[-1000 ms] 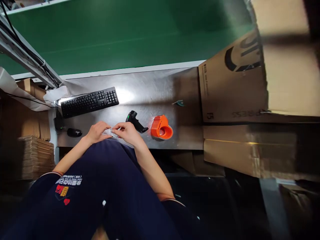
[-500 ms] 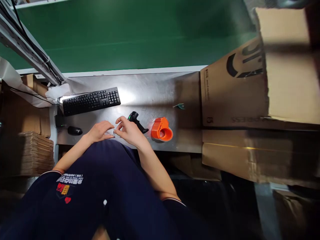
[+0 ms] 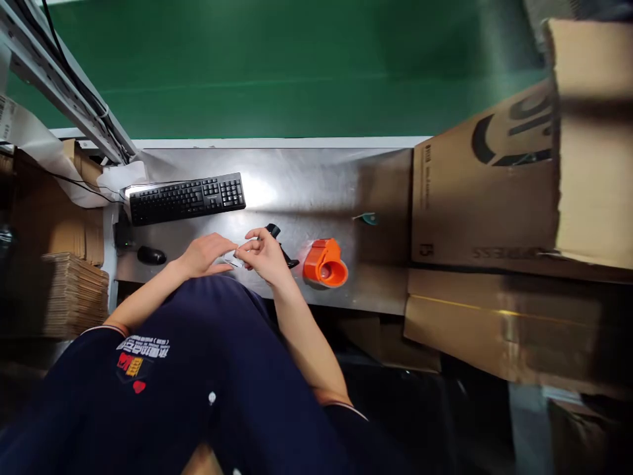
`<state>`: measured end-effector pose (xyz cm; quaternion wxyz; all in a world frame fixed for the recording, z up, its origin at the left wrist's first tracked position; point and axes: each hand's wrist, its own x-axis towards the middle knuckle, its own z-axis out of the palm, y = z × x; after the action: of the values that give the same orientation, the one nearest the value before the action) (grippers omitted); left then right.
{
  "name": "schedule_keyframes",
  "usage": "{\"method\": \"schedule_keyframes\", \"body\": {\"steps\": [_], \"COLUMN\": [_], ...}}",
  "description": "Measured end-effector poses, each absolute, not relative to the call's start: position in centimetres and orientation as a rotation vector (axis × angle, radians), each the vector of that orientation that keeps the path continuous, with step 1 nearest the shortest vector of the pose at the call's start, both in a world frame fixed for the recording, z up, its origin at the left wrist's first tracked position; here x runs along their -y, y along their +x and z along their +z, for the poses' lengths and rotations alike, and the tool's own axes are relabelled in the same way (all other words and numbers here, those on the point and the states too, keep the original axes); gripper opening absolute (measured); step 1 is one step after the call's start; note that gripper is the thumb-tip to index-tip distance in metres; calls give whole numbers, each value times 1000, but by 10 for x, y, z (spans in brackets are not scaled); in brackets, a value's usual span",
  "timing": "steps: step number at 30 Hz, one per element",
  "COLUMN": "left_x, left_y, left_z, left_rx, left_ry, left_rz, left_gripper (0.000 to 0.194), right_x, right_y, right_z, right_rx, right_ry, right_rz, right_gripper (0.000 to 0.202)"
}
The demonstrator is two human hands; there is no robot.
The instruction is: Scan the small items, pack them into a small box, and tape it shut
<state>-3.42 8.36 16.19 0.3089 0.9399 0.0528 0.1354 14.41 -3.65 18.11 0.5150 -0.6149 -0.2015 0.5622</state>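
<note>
The fingers of the left hand are closed on one side of a small, whitish, partly clear packet, while the thumb and forefinger of the right hand pinch its opposite side. The packet therefore lies directly between the two sets of fingertips, just above the near edge of the counter and close to the dark shirt. Neither hand is nearer, since both touch it. Its long axis seems to run roughly crosswise, from one hand to the other, with the right end slightly closer to the body; the fingers cover too much of it to be certain.

A black handheld scanner is partly hidden behind the right hand, and an orange holder sits just to its right. Farther left are a black mouse and a keyboard.

The large carton at the right carries bold black printing, cut off by its flap; fainter inverted letters along its lower part seem to read "EXPRESS". The shirt bears inverted white characters above a red and yellow emblem and a small red heart, too small to read reliably. Any print on the packet is illegible, and no brand on the keyboard can be made out.
</note>
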Motion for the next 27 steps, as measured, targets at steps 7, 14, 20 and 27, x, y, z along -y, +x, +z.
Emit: {"method": "schedule_keyframes", "body": {"steps": [7, 14, 20, 27], "left_x": [-92, -81, -83, -84], "left_y": [-35, -28, -35, -41], "left_z": [182, 172, 161, 156], "left_rx": [-110, -196, -225, -176], "left_ry": [2442, 2587, 2622, 2594], "left_rz": [157, 162, 278, 342], "left_gripper": [39, 30, 34, 34], "right_x": [40, 46, 56, 57], "right_y": [136, 134, 135, 128], "right_z": [172, 166, 165, 160], "right_rx": [331, 186, 151, 76], "right_ry": [-1439, -1427, -1333, -1324], "right_rz": [1408, 1386, 1436, 1483], "right_gripper": [53, 54, 46, 43]}}
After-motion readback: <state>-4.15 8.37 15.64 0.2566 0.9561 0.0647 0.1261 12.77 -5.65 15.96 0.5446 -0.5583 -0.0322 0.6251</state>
